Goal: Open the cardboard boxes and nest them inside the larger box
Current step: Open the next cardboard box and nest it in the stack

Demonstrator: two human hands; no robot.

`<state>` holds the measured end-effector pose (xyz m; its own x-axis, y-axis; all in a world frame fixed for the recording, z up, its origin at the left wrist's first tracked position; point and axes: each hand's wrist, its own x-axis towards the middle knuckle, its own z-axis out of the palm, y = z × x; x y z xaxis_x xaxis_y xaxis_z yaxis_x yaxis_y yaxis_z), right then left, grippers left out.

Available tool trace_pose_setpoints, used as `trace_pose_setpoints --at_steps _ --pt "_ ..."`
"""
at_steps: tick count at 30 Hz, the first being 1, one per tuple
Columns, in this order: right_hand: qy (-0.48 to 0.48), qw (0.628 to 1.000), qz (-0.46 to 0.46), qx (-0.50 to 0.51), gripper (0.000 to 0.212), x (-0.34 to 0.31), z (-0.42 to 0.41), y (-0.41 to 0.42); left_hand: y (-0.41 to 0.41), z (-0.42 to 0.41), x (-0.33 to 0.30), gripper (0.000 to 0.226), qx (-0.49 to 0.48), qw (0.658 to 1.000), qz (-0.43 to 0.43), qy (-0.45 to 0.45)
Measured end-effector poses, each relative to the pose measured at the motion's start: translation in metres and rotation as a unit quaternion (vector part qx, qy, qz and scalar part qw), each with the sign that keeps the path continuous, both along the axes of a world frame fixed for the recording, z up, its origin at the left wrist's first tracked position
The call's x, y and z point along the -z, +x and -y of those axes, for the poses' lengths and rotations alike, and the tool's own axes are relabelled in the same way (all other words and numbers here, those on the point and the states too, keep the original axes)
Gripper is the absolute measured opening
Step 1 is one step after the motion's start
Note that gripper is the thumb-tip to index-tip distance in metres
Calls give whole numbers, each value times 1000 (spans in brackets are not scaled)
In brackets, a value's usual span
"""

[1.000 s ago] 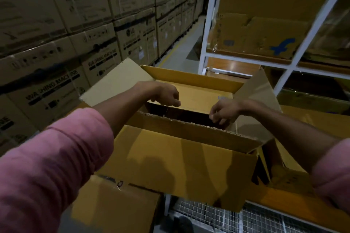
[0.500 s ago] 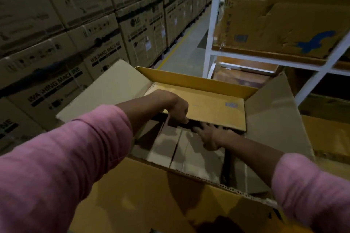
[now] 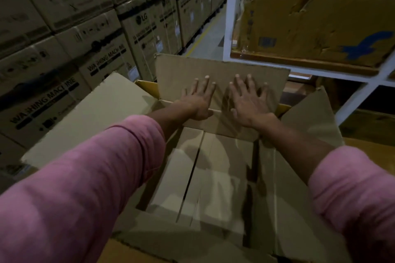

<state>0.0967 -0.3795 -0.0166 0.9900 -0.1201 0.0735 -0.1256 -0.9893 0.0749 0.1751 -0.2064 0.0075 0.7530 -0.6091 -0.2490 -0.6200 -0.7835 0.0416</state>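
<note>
From the head camera, both arms in pink sleeves (image 3: 81, 181) reach forward into an open cardboard box (image 3: 205, 179). The left hand (image 3: 197, 97) lies flat with its fingers straight and spread, palm down on the far flap (image 3: 220, 74) of that box. The right hand (image 3: 249, 100) lies just beside it in the same way — fingers splayed, palm against the cardboard. Neither hand curls round anything; both press the flap, which stands tilted away from the person.

The box sits directly below the camera, its inside in view: the bottom is made of folded flaps with a dark seam (image 3: 192, 177) running from near to far. Its left flap (image 3: 92, 117) is folded outward and lies broad and pale, its right flap (image 3: 312, 117) stands up at an angle, and the near flap (image 3: 171, 241) crosses the bottom of the view. Behind the pressed flap a yellow edge (image 3: 147, 86) of another box shows at the left, and a similar yellow corner at the right; whether the open box sits inside that one I cannot tell for sure.

To the left rises a wall of stacked cartons (image 3: 89, 45) printed with "WASHING MACHINE" — the row runs away along a grey aisle floor (image 3: 208, 38). To the right stands a white metal rack (image 3: 232, 13), and on its shelf rests a worn brown carton (image 3: 299, 25) with a blue mark on its face.
</note>
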Motion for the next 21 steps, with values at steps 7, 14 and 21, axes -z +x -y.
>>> trace_pose_setpoints --at_steps 7,14,21 --pt "-3 1000 -5 4 85 10 19 29 31 11 21 101 -18 1000 -18 11" --pt "-64 998 23 -6 71 14 14 28 28 11 34 102 -22 999 -22 18" --pt "-53 997 25 -43 44 -23 -7 0 -3 5 -2 88 -16 997 -25 75"
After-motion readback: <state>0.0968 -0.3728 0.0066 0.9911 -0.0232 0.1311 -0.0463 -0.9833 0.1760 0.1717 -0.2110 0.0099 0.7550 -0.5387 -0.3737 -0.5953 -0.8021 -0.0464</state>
